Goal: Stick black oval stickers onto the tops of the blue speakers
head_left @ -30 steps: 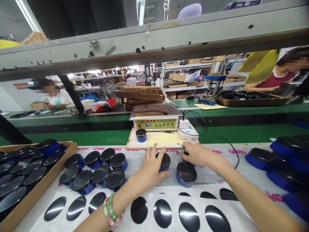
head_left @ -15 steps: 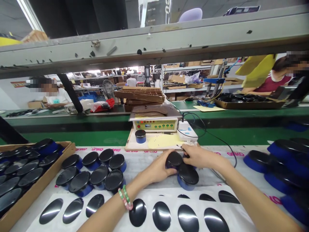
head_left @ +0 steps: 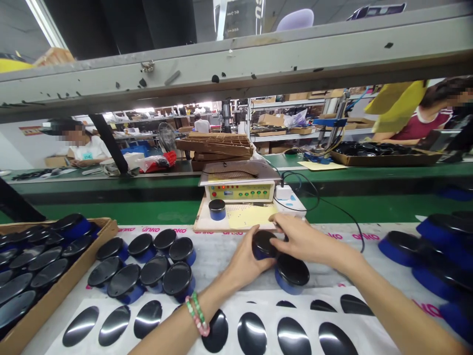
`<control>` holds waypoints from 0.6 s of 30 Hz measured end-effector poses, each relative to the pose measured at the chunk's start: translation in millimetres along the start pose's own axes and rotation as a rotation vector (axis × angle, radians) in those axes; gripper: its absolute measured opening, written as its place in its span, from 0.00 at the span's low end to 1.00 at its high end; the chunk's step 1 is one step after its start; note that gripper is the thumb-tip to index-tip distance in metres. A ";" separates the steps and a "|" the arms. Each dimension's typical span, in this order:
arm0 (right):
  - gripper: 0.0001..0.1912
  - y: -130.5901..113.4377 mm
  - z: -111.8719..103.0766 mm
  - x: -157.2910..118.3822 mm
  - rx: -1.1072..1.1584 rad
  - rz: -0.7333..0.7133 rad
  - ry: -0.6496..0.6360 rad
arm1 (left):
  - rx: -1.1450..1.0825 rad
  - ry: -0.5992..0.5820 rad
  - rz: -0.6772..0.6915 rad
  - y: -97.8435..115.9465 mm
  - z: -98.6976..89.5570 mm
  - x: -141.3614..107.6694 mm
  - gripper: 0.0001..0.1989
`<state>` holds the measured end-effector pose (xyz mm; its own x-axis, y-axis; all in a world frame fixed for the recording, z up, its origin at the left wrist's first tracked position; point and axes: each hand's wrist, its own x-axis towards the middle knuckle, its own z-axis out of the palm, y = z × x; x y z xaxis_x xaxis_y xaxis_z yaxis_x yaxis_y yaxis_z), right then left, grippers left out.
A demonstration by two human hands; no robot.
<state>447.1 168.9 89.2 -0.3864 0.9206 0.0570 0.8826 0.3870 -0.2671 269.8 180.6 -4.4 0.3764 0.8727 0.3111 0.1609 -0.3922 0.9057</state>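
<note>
The worktop [head_left: 216,251] leaves open room left of the left hand [head_left: 244,264]; beyond that stands a full carton [head_left: 76,281]. A white sheet [head_left: 272,320] lies nearer the person. The left hand curls thumb and fingers around a black-topped blue cup [head_left: 264,244]; the bent right hand [head_left: 301,239] touches its top, any pinch untellable. This looks like steadying; shifting it would call for clearing the close neighbouring cup [head_left: 293,273].

Green workbench [head_left: 173,209] — cluttered shelves [head_left: 269,129] behind — under a pale overhead beam [head_left: 236,64].
</note>
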 end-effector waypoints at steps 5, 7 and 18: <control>0.04 -20.4 4.3 -2.3 0.120 -0.128 -0.039 | -0.097 0.077 -0.003 0.6 0.2 -0.1 0.41; 0.05 -21.2 4.9 -1.8 0.130 -0.123 -0.020 | -0.108 0.090 0.004 4.6 -0.7 -0.9 0.38; 0.12 -17.4 5.7 0.5 0.197 -0.117 -0.011 | -0.042 0.079 0.062 16.2 -4.4 -4.1 0.31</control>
<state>430.0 162.4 88.4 -0.4868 0.8690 0.0887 0.7625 0.4723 -0.4421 266.9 171.9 10.3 0.3113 0.8680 0.3869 0.1003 -0.4349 0.8949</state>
